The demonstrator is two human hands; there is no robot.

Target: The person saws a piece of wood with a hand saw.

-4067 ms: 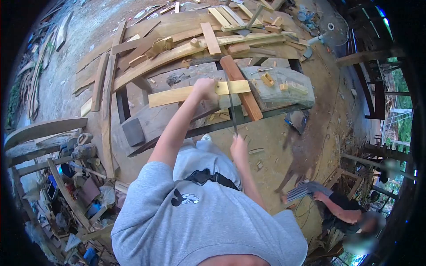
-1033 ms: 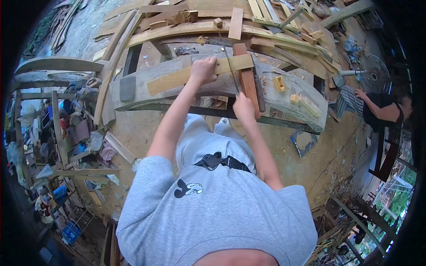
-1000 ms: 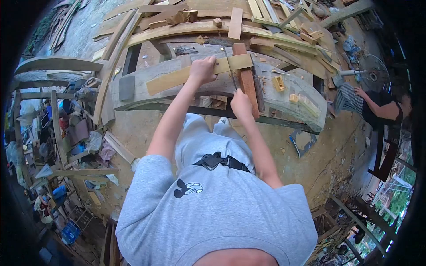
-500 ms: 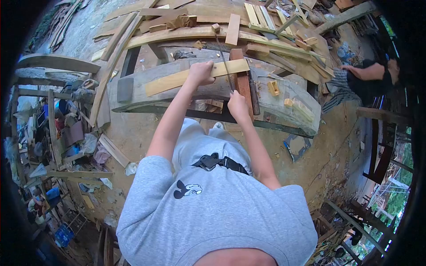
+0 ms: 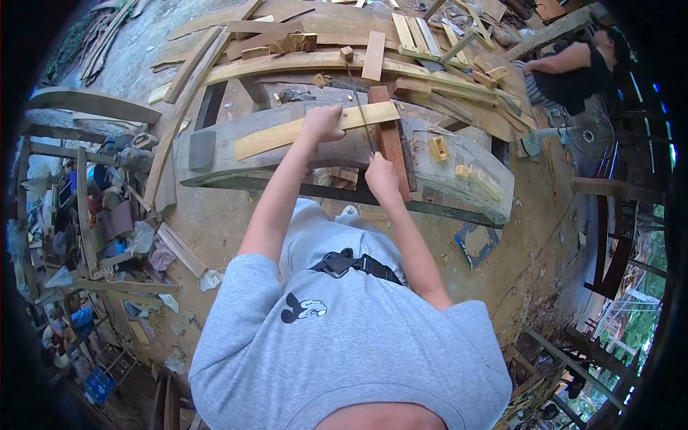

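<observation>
My left hand (image 5: 325, 123) is closed over a pale wooden board (image 5: 276, 138), pressing it to the weathered timber bench (image 5: 244, 122). The board's right end lies across a reddish-brown wooden block (image 5: 391, 147). My right hand (image 5: 382, 175) grips the near end of a long, thin saw (image 5: 360, 107), whose narrow blade slants across the board close to its right end. A small wooden piece (image 5: 347, 54) sits at the saw's far end. The handle inside my right fist is hidden. To the right of the block, a small yellow wooden hand plane (image 5: 438, 148) rests on the bench.
Long planks (image 5: 287, 64) and offcuts are piled beyond the bench. Another person (image 5: 573, 75) is at the far right, near a round fan (image 5: 588, 135). Cluttered shelving (image 5: 86, 215) stands at left. A flat dark-edged piece (image 5: 476, 244) lies on the floor.
My right hand and the saw have shifted slightly, while my left hand stays on the board. The person at right has moved farther back, and the fan now shows.
</observation>
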